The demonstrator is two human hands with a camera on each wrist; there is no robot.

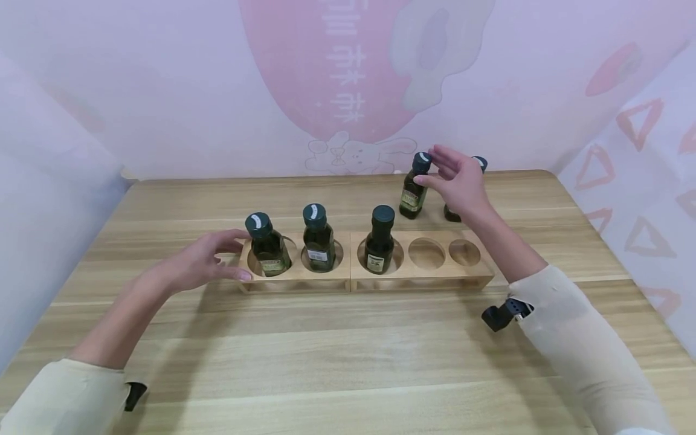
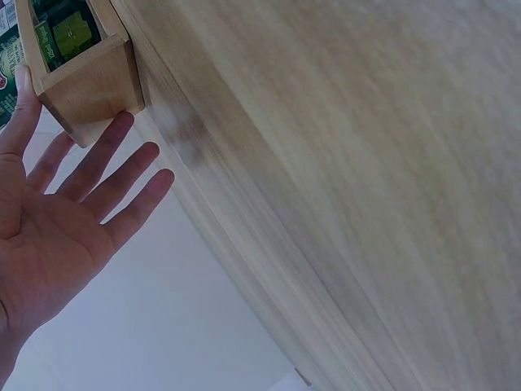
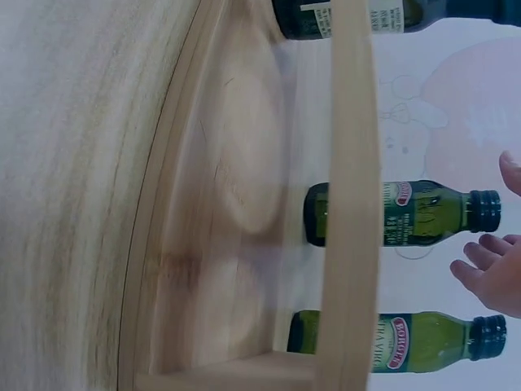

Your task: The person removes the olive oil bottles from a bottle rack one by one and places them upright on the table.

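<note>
A wooden rack with round holes holds two green-capped olive oil bottles and a darker, narrow-necked bottle. At the rack's left end is my left hand; its thumb lies along the front corner, and in the left wrist view its fingers reach straight out, one tip at the end panel. Behind the rack, my right hand hovers around the cap of a standing olive oil bottle. In the right wrist view, its thumb and fingers are spread apart beside that cap.
Another olive oil bottle stands behind the rack, partly hidden by my right hand. Two holes at the rack's right end, the larger one and the smaller one, hold no bottles. A printed wall sheet rises behind the wooden table.
</note>
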